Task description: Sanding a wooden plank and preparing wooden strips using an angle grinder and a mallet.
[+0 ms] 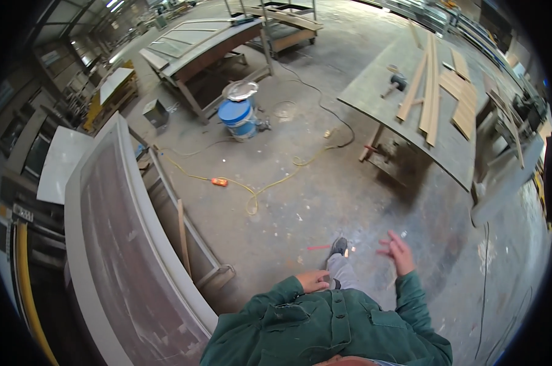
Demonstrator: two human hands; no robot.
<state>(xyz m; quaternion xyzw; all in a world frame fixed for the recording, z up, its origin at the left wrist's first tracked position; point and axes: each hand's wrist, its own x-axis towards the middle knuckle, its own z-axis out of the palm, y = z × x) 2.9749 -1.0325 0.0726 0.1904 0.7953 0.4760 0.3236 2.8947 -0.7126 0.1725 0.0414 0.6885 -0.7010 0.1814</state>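
Brown-centred panel (120, 226) with pale edges lies at the left, nearest the left hand (313, 280), whose grip I cannot tell. The right hand (400, 253) is released, loosely spread; beyond it, wooden strips (432, 85) lie on a bench (456, 155).

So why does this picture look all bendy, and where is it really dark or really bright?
In the head view, the fisheye lens bends edges near the rim, like the big panel at left, and leaves the corners black; in the same view, a dark shadow lies under the right-hand table, while the ceiling lights shine bright at top left.
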